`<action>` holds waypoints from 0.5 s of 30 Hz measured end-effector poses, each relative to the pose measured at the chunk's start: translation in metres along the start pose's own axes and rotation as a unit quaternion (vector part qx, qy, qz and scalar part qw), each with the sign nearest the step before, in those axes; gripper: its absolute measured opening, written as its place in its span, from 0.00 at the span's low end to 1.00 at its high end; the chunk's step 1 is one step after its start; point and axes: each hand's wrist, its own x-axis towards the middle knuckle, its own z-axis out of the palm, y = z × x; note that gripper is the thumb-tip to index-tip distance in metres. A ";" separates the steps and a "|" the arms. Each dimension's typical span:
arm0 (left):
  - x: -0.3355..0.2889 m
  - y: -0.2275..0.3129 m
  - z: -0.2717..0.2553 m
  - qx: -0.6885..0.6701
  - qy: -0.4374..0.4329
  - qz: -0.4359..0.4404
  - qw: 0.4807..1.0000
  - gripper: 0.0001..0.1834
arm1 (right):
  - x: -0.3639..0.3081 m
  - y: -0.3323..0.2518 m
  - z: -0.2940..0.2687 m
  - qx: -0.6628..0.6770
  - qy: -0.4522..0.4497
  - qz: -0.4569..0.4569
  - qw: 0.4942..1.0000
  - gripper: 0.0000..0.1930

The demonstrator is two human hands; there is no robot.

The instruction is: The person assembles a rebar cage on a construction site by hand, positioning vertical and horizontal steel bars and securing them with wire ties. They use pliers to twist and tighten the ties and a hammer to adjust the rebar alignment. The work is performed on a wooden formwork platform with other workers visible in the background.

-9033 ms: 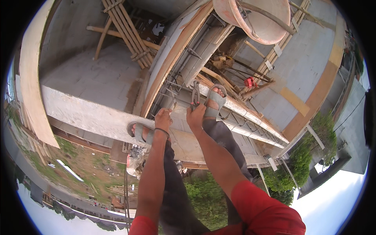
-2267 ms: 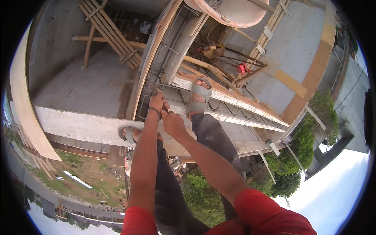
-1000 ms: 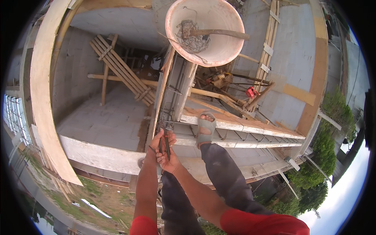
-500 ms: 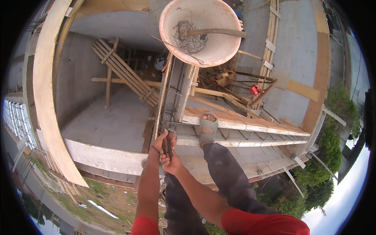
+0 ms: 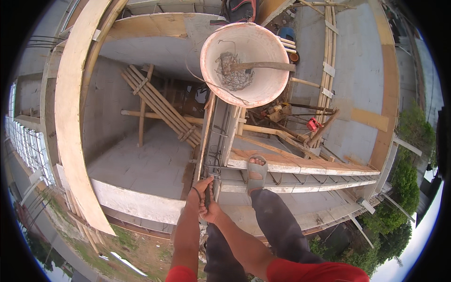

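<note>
Both my hands meet at the near end of a narrow formwork channel, over the steel reinforcing bars point(image 5: 214, 148) lying in it. My right hand point(image 5: 210, 212) is closed around a pair of dark-handled pincers point(image 5: 209, 193), whose jaws point down among the bars. My left hand point(image 5: 200, 188) presses against the same tool from the left, its fingers bent; whether it also pinches a wire is hidden. Beyond them a pale bucket point(image 5: 275, 44) stands across the channel. In it are a hammer point(image 5: 268, 66) with a wooden handle and a tangle of tie wires point(image 5: 238, 82).
My sandalled foot point(image 5: 256, 171) rests across a second channel point(image 5: 300, 181) running right. Deep bays drop on both sides, with bamboo poles point(image 5: 159, 105) in the left one. A red object point(image 5: 313, 124) lies among timber at right. A plywood strip point(image 5: 70, 117) edges the left.
The view has shifted, so the scene sits lower and further right. The pincers' handles, spread apart before, are now closer together and more covered by my hands.
</note>
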 end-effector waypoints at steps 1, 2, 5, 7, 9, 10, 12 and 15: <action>0.014 -0.009 0.002 0.080 0.049 0.010 0.996 0.37 | -0.004 0.005 0.023 -0.037 0.121 -0.049 0.991 0.36; 0.000 0.026 0.024 0.289 0.073 -0.050 0.953 0.39 | -0.013 0.000 0.055 -0.060 0.235 -0.129 0.962 0.37; 0.001 0.000 0.050 0.479 0.223 0.082 0.845 0.42 | -0.044 0.004 0.100 -0.232 0.333 -0.118 0.906 0.37; -0.044 0.036 0.071 0.326 0.152 0.091 0.928 0.43 | -0.065 -0.013 0.114 -0.375 0.357 -0.133 0.845 0.32; -0.088 0.052 0.073 0.166 0.081 0.159 0.970 0.44 | -0.091 0.006 0.168 -0.611 0.365 -0.238 0.660 0.25; -0.103 0.049 0.069 0.091 0.045 0.225 0.969 0.44 | -0.103 0.014 0.195 -0.708 0.356 -0.281 0.542 0.23; -0.138 0.045 0.060 0.008 0.018 0.268 0.963 0.43 | -0.117 0.001 0.231 -0.779 0.350 -0.372 0.363 0.17; -0.171 0.020 0.037 0.004 0.059 0.210 0.976 0.39 | -0.115 -0.020 0.318 -0.810 0.318 -0.476 0.126 0.19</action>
